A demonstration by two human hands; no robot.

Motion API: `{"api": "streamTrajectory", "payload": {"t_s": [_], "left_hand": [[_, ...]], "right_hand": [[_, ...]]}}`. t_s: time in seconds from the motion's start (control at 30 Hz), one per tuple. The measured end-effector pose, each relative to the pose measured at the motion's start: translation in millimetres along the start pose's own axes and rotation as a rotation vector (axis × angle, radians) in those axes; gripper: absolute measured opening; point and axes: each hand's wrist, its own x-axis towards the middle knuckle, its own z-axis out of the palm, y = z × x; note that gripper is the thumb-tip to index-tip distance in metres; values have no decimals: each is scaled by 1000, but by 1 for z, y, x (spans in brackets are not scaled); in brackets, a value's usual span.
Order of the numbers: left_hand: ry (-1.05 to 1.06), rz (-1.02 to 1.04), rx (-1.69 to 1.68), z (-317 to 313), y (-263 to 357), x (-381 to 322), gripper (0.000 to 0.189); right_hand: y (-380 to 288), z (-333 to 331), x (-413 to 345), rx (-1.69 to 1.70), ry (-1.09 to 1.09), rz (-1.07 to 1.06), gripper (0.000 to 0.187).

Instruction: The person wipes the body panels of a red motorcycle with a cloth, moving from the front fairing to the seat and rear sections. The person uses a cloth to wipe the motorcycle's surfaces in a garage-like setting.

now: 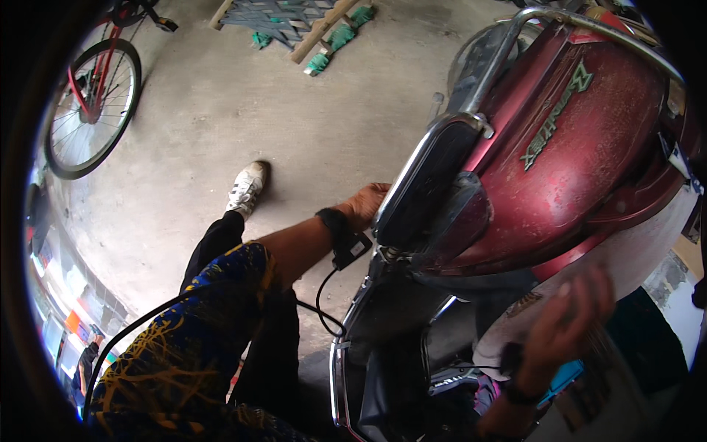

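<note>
A worn red motor scooter (574,149) stands at the right, with a chrome rail and raised lettering on its body. My left hand (369,203) is at the outer side of the black, chrome-edged pad (442,177); its fingertips are partly hidden behind the edge, so I cannot tell what they hold. A black strap and a small black box (353,251) with a cable are at that wrist. My right hand (574,315), blurred, is raised at the lower right over a pale surface, fingers apart, with nothing seen in it.
A red bicycle's wheel (94,110) stands at the upper left. A wooden-framed woven cot (326,33) with green-wrapped parts is at the top. My shoe (247,185) rests on the concrete floor (309,121). Pink cloth (486,393) and a blue item (562,381) lie at the lower right.
</note>
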Motion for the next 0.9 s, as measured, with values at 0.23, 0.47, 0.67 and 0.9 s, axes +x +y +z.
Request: {"api": "streamTrajectory", "payload": {"t_s": [0.23,0.47,0.67,0.9], "left_hand": [[-140,41,-131,-14,-23,-4,26],[-15,183,-401,5,-33,-4,22],[62,125,-376,18,-13,7,33],[-397,140,-88,-34,-10,-18,37]], "right_hand": [[73,6,37,-78,-112,-230,33],[77,8,28,-104,-196,-208,33],[69,7,32,-134,-244,-200,31],[57,3,36,-266,-369,-163,29]]}}
